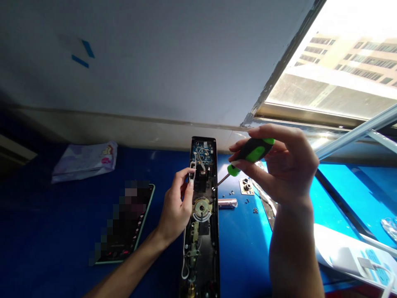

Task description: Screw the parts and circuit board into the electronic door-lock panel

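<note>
A long, narrow black housing (208, 240) lies open, showing a blue circuit board (203, 154) at its far end and a round metal hub (201, 207) near its middle. My left hand (178, 203) is at its left edge, with thumb and forefinger closed around a white cable (183, 252). In my right hand (285, 165) is a green-and-black screwdriver (254, 150), slanting down leftward. Its tip meets a small bright screw (214, 188) near the housing's right edge.
Right of the housing lie a pinkish metallic cylinder (228, 203), loose screws (255, 210) and a small square board (246, 186). A phone (127, 227) and a lilac packet (85, 161) are on the left. A white power strip (347, 256) sits at right, below a window (347, 70).
</note>
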`<action>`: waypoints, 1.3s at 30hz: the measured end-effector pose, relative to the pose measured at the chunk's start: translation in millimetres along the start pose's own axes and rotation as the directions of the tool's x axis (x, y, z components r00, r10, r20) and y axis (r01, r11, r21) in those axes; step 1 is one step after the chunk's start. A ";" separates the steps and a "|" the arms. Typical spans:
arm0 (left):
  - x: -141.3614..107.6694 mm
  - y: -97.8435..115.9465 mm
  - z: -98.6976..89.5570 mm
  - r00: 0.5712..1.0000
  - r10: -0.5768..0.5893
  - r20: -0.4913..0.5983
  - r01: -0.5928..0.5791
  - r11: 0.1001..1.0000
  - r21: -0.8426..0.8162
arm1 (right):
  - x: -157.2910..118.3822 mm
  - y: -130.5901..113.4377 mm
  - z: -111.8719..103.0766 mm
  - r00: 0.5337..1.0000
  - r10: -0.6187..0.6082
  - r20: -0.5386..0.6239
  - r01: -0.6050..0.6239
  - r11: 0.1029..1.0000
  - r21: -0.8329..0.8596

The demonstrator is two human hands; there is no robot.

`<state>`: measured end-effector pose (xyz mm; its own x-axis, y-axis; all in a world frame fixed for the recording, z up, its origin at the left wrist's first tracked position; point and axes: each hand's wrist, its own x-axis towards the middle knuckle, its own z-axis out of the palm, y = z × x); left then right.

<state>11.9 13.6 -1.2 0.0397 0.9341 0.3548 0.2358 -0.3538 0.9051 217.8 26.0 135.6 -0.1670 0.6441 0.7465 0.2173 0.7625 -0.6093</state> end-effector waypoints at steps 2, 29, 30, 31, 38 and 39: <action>3.7 -1.9 -2.8 1.000 -0.004 -0.001 0.004 1.000 -0.006 | -0.4 2.2 3.0 1.000 -0.013 0.000 0.013 1.000 -0.003; 4.3 5.5 -9.7 0.975 -0.191 0.115 0.200 0.977 -0.075 | -0.9 18.1 21.2 0.989 -0.148 0.017 0.148 0.963 -0.226; 4.4 5.6 -9.6 0.974 -0.193 0.118 0.203 0.976 -0.082 | -0.3 18.2 21.1 0.988 -0.155 0.018 0.154 0.961 -0.231; 4.5 5.6 -9.5 0.974 -0.193 0.118 0.204 0.975 -0.089 | 0.4 18.1 20.9 0.987 -0.158 0.015 0.157 0.958 -0.240; 2.1 5.3 -9.5 0.978 -0.181 0.100 0.188 0.979 -0.075 | 2.9 7.1 14.6 0.998 -0.045 0.052 0.049 0.996 -0.081; 1.7 5.4 -9.4 0.979 -0.178 0.099 0.185 0.980 -0.072 | 2.6 5.7 13.7 0.998 -0.037 0.056 0.041 0.997 -0.064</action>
<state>4.1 12.8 6.4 0.0933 0.9822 0.1630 0.1688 -0.1769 0.9696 205.5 32.9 130.5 -0.2289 0.6179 0.7522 0.2714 0.7826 -0.5602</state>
